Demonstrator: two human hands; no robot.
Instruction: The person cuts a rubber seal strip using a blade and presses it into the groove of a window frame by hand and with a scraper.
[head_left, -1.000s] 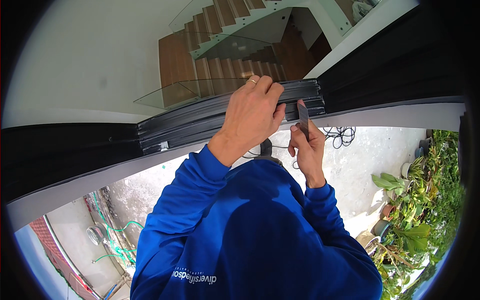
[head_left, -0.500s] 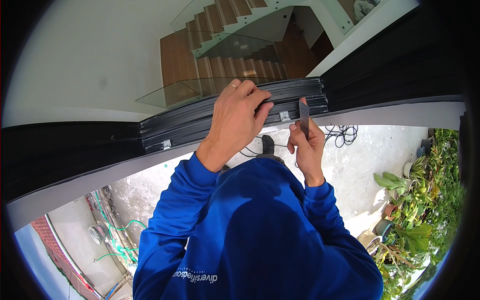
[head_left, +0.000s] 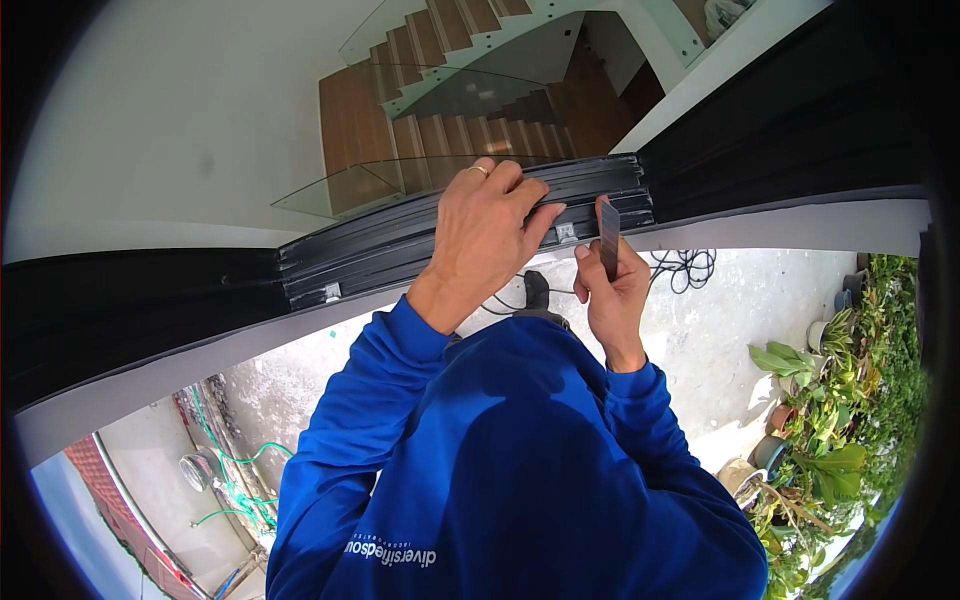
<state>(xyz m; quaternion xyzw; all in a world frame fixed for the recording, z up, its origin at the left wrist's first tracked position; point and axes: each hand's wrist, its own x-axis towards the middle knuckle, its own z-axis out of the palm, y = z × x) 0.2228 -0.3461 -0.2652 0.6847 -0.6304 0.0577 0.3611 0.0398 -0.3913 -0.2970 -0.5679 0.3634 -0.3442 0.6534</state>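
Observation:
My left hand (head_left: 487,220) lies over the black sill track (head_left: 388,232) of a window frame. Its fingers bend over the grooved rails, and the thumb stands apart from them near a small silver metal clip (head_left: 567,232); I see nothing held there. In my right hand (head_left: 620,300), just right of that clip, a flat grey metal blade (head_left: 610,240) is pinched between thumb and fingers, pointing up toward the track. The index fingertip shows behind the blade's upper end. Pale scuffs mark the rails. A second silver clip (head_left: 333,291) sits at the track's left end.
Black frame sides (head_left: 760,130) rise at both ends of the track. Beyond it are stairs (head_left: 450,135) with a glass railing (head_left: 335,195). On my side, a black cable (head_left: 685,270) lies coiled on the concrete floor (head_left: 700,340); potted plants (head_left: 800,365) line the right.
My left hand has shifted slightly to the right along the track, its thumb closer to the silver clip. The right hand and blade have barely moved.

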